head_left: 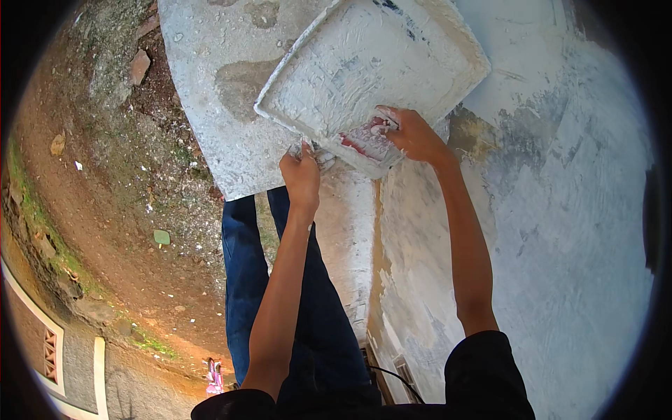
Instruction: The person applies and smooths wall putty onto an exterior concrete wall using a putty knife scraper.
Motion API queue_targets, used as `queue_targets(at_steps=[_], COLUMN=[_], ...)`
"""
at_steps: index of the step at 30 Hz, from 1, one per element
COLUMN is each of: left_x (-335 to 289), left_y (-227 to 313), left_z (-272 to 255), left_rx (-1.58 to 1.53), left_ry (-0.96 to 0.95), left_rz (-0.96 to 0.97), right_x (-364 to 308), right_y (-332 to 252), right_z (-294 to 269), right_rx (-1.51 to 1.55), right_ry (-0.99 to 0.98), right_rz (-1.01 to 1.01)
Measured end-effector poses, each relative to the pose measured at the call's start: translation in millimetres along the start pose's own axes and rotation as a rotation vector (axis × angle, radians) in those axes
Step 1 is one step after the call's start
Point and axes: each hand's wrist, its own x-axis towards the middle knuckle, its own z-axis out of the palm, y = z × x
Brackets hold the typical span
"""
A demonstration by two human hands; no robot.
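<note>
A shallow rectangular tray [364, 77] caked with white paste sits at an angle in front of me, its rim thickly coated. My left hand [301, 175] is closed on the tray's near edge, fingers partly hidden beneath white-smeared material. Over the tray's near corner, my right hand [416, 136] grips a red, flat spreader [365, 140] smeared with the same paste. The spreader's face lies low against the tray's inside; whether it touches the bottom I cannot tell. White residue shows on the fingers of both hands.
Under the tray lies a pale, stained board [203, 77]. A wall [560, 231] with patchy white coating rises on the right. Brown soil [133, 231] with stones and scattered bits spreads at left. A pink object [214, 376] stands at lower left, and a dark cable [397, 378] runs near the wall.
</note>
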Motion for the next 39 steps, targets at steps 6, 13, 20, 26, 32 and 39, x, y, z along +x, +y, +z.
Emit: queue_targets(at_steps=[6,13,20,26,32,39], left_x=[2.2,5.7,5.9,4.9,2.8,7.6], left_y=[-0.9,-2.2,18.3,21.0,23.2,22.2], left_z=[0.0,-3.7,-4.0,-10.8,-1.0,-7.6], left_rx=[-0.004,-0.014,0.086,0.114,0.164,0.218], left_ry=[-0.089,-0.004,0.025,0.029,0.026,0.075], left_rz=[0.069,0.031,0.197,0.216,0.254,0.270], right_x=[5.2,-7.7,8.8,38.2,43.2,36.9], right_y=[49.8,47.1,41.4,11.8,25.7,-15.7], right_z=[-10.6,-16.5,-58.4,-20.0,-69.0,-56.8], right_rx=[0.333,0.758,0.343,-0.126,-0.086,-0.035], right_ry=[0.163,0.517,0.671,0.607,0.569,0.446], right_rz=[-0.252,-0.286,-0.139,-0.297,-0.301,-0.375])
